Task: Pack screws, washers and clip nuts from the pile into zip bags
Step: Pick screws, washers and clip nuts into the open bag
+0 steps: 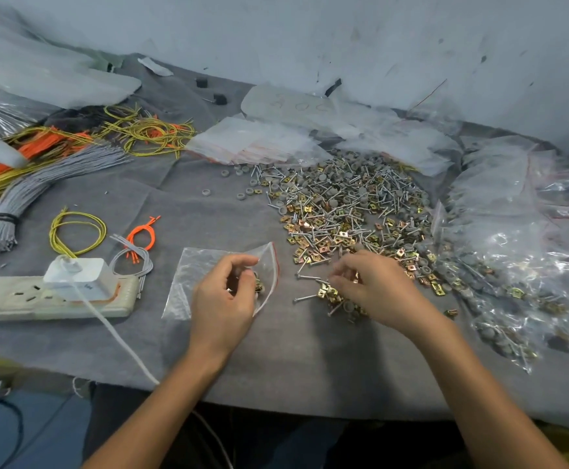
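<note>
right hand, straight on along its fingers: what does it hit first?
The right hand points left and down, so it would first meet the loose clip nuts and screws at the near edge of the pile. Past those lies the zip bag, though height is hard to judge.

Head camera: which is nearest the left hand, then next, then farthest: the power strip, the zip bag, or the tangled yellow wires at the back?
1. Zip bag: the left hand holds it.
2. Power strip: off to the left.
3. Tangled yellow wires: far back, to the left.
</note>
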`<act>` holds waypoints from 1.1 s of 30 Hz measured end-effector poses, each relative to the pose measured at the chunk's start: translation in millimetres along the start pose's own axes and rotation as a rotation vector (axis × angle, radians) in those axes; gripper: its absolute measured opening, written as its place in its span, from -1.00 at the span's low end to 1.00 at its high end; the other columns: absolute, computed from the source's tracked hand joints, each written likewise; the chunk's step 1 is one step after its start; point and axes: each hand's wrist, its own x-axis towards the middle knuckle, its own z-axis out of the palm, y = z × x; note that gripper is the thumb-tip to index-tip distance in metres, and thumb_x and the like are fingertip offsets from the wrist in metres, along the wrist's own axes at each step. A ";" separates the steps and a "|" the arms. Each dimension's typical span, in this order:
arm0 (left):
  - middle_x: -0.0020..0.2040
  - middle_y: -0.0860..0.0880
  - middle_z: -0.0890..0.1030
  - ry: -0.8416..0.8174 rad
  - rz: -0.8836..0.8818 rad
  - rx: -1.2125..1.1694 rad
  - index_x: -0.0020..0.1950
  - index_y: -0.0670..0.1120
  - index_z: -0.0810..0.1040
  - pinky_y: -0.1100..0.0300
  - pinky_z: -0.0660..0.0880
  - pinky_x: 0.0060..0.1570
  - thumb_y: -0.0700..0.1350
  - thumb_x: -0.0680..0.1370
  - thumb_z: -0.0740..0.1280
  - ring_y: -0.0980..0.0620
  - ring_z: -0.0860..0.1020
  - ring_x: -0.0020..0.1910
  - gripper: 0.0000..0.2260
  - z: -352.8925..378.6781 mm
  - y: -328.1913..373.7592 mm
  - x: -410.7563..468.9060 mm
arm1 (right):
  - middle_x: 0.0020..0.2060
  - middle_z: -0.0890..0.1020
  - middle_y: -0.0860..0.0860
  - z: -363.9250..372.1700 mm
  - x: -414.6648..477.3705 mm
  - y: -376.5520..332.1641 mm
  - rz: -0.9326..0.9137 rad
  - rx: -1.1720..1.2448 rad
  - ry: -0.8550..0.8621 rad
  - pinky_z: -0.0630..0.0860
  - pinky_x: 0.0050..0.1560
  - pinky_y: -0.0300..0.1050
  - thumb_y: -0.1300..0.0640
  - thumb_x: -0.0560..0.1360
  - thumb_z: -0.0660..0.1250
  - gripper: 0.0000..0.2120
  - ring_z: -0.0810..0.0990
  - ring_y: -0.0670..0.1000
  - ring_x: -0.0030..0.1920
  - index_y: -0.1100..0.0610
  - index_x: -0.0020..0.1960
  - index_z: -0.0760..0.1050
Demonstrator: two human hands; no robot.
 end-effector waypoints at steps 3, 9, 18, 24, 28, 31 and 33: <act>-0.21 0.24 0.62 0.007 0.000 0.004 -0.04 0.13 0.59 0.44 0.40 -0.28 -0.18 0.53 0.30 0.21 0.57 -0.30 -0.80 -0.5 -1.5 0.4 | -0.16 0.52 -0.16 7.7 -5.9 0.5 -0.003 -0.109 -0.071 0.45 -0.07 -0.07 -0.07 0.51 0.43 -0.91 0.54 -0.06 -0.08 -0.10 -0.01 0.60; -0.21 0.19 0.63 -0.001 -0.022 -0.012 -0.03 0.13 0.59 0.36 0.44 -0.26 -0.15 0.52 0.30 0.16 0.57 -0.30 -0.82 -1.3 -0.6 -0.8 | -0.04 0.44 -0.16 19.4 -5.6 -5.4 -0.025 -0.204 -0.062 0.46 -0.02 -0.05 -0.11 0.54 0.38 -0.80 0.51 -0.02 0.07 -0.13 0.15 0.54; -0.21 0.23 0.62 -0.006 -0.035 0.008 0.00 0.02 0.62 0.40 0.40 -0.25 -0.21 0.55 0.32 0.20 0.56 -0.30 -0.85 -2.4 2.1 -0.5 | 0.02 0.50 -0.05 25.1 -5.4 -10.3 -0.026 -0.281 0.069 0.45 -0.02 -0.02 -0.03 0.67 0.19 -0.78 0.51 0.06 0.09 0.04 0.11 0.56; -0.19 0.18 0.63 -0.014 -0.042 0.012 0.00 0.06 0.61 0.29 0.46 -0.21 -0.13 0.52 0.29 0.13 0.57 -0.27 -0.85 -1.7 1.5 -0.2 | -0.15 0.47 -0.19 35.4 -5.7 -39.7 -0.089 0.156 0.214 0.35 -0.12 -0.38 0.06 0.59 0.36 -0.95 0.49 -0.21 -0.13 -0.01 -0.03 0.59; -0.16 0.19 0.64 -0.010 -0.032 0.036 0.00 0.09 0.61 0.24 0.49 -0.19 -0.10 0.53 0.29 0.11 0.59 -0.26 -0.85 -1.2 -1.5 0.2 | -0.22 0.42 -0.20 50.5 3.5 -61.9 -0.156 0.219 0.211 0.31 -0.17 -0.35 0.08 0.57 0.40 -0.97 0.44 -0.26 -0.20 0.02 -0.04 0.58; -0.15 0.18 0.65 -0.007 -0.027 0.045 0.01 0.09 0.61 0.22 0.51 -0.16 -0.10 0.53 0.29 0.12 0.59 -0.24 -0.85 -1.1 -3.5 0.3 | -0.22 0.36 -0.18 59.6 10.8 -69.5 -0.189 0.160 0.212 0.33 -0.16 -0.17 0.04 0.58 0.38 -0.93 0.43 -0.16 -0.18 0.03 0.00 0.60; -0.14 0.19 0.65 -0.004 -0.028 0.048 0.01 0.09 0.61 0.20 0.52 -0.13 -0.11 0.52 0.29 0.14 0.60 -0.21 -0.85 -1.2 -4.3 0.2 | -0.18 0.35 -0.16 61.9 14.1 -72.0 -0.207 0.080 0.177 0.32 -0.15 -0.12 0.01 0.59 0.36 -0.87 0.49 -0.03 -0.08 0.02 0.07 0.63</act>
